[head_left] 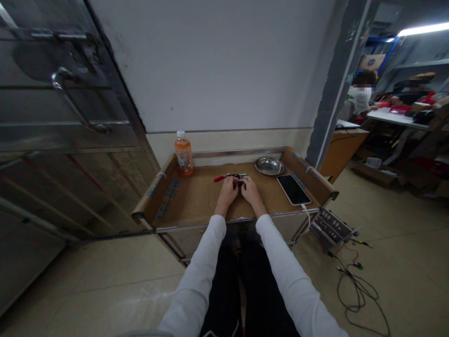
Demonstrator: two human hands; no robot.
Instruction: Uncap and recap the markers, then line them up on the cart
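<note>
Both my hands meet over the middle of a cardboard-lined tabletop [196, 201]. My left hand [229, 187] and my right hand [249, 188] have their fingers curled together around a small dark object [240, 184]. Most of that object is covered by the fingers, so its kind does not show. Just behind the fingertips lies a tool with a red handle [220, 178], its other end partly hidden by my hands. Farther right are a round metal dish [269, 165] and a phone [293, 190] with a white cable [307, 214] plugged in.
An orange drink bottle [184, 154] stands at the back left. Raised cardboard edges [312, 175] border the table's sides, and a wall is behind it. A metal door [70, 107] is at left. Black cables [361, 290] lie on the floor at right; people sit farther off.
</note>
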